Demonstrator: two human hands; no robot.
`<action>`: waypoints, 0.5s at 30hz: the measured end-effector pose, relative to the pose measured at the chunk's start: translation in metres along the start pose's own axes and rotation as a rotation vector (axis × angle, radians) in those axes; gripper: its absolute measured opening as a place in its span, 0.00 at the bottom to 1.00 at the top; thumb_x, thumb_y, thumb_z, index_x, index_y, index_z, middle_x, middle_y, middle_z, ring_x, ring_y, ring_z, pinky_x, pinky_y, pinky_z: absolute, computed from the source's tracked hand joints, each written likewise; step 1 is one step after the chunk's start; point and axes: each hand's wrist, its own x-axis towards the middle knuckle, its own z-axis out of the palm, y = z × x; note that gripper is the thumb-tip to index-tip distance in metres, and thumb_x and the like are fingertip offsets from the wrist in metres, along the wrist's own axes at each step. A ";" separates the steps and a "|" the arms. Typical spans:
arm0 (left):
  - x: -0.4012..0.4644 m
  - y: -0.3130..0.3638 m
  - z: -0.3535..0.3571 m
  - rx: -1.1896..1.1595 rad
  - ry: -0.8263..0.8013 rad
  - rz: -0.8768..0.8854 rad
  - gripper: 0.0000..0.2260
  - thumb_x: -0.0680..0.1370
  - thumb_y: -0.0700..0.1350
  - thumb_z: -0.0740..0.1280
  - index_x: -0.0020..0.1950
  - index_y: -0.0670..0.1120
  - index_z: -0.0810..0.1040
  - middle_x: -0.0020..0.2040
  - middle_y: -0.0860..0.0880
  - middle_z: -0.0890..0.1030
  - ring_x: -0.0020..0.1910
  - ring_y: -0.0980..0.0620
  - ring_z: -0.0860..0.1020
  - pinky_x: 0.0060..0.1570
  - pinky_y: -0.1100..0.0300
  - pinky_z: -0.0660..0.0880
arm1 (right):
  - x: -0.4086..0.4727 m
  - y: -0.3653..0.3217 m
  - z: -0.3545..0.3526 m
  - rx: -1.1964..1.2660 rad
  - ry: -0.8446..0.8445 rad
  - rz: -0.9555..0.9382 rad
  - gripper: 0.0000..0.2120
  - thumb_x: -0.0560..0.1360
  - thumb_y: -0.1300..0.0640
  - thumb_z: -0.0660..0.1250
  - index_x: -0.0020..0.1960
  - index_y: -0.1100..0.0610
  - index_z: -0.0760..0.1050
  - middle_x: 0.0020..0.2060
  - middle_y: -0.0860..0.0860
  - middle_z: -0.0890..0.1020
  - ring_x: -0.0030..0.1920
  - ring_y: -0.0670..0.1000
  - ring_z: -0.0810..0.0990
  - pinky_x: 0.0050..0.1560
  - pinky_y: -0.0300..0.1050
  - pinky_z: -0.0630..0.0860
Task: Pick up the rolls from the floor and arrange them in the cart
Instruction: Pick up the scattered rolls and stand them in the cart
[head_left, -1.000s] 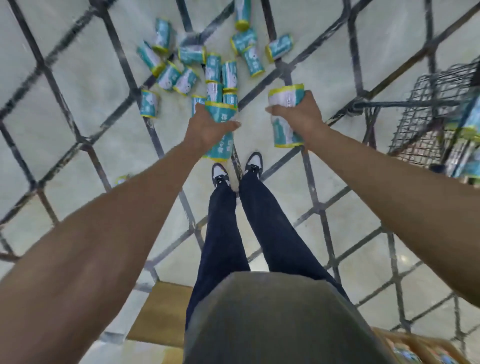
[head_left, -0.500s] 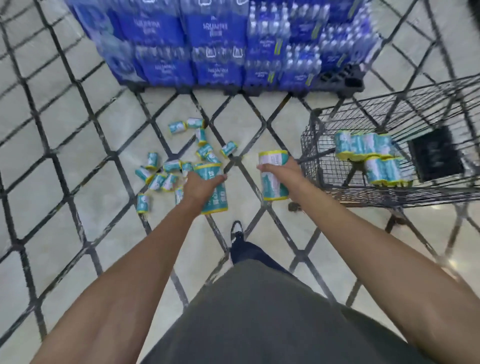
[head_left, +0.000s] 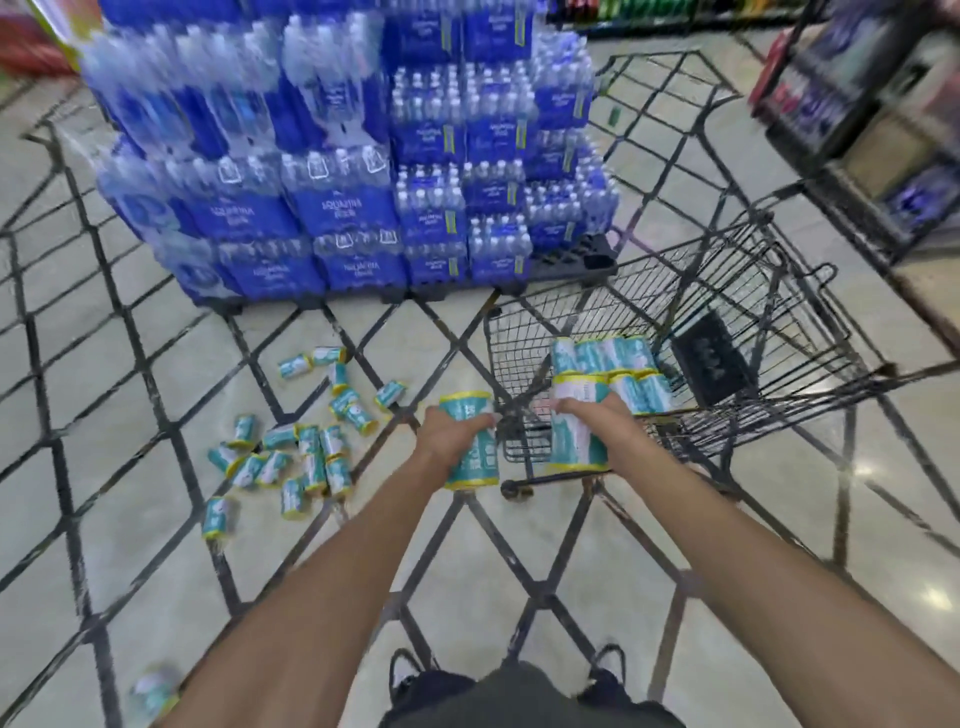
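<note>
Rolls (head_left: 283, 462) lie scattered on the floor (head_left: 130, 395), well off to the left of my left hand (head_left: 451, 432) and a little beyond it, teal wrappers with yellow ends, most tipped on their sides and some touching. One more roll (head_left: 153, 693) sits blurred near the bottom edge, far back on my left. My left fingers (head_left: 480, 422) are closed around a roll (head_left: 470, 457) held upright, thumb side toward my other hand. My right hand (head_left: 597, 415) holds a second roll (head_left: 574, 441) the same way, fingers (head_left: 569, 404) curled tight over its upper part. Just past my right hand is the cart (head_left: 737, 291), a black wire basket, its near corner right between my two hands. Inside it, beyond my right fingers, a row of rolls (head_left: 610, 366) lies stacked in two layers against the near wall. Farther off, beyond both hands, stands a stack of blue water bottle packs (head_left: 353, 171). My shoes (head_left: 405, 670) show at the bottom, below my forearms.
</note>
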 end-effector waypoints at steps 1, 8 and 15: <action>0.000 0.004 0.023 -0.001 0.015 0.000 0.40 0.57 0.58 0.84 0.62 0.45 0.72 0.52 0.43 0.83 0.43 0.45 0.85 0.29 0.56 0.81 | 0.009 0.002 -0.024 0.004 0.006 0.003 0.24 0.69 0.56 0.81 0.59 0.57 0.73 0.51 0.57 0.83 0.45 0.54 0.84 0.46 0.50 0.82; -0.001 0.034 0.163 0.003 -0.032 0.003 0.31 0.61 0.52 0.84 0.57 0.44 0.77 0.49 0.42 0.85 0.40 0.46 0.86 0.36 0.52 0.83 | 0.045 0.000 -0.145 0.070 0.020 0.048 0.31 0.62 0.56 0.85 0.60 0.58 0.76 0.51 0.56 0.86 0.50 0.57 0.86 0.53 0.58 0.84; 0.047 0.064 0.234 0.036 -0.022 -0.038 0.24 0.67 0.50 0.82 0.55 0.45 0.76 0.48 0.44 0.84 0.42 0.46 0.85 0.36 0.56 0.81 | 0.121 -0.012 -0.190 0.063 -0.015 0.091 0.36 0.58 0.55 0.86 0.62 0.58 0.76 0.49 0.55 0.87 0.48 0.56 0.87 0.51 0.59 0.84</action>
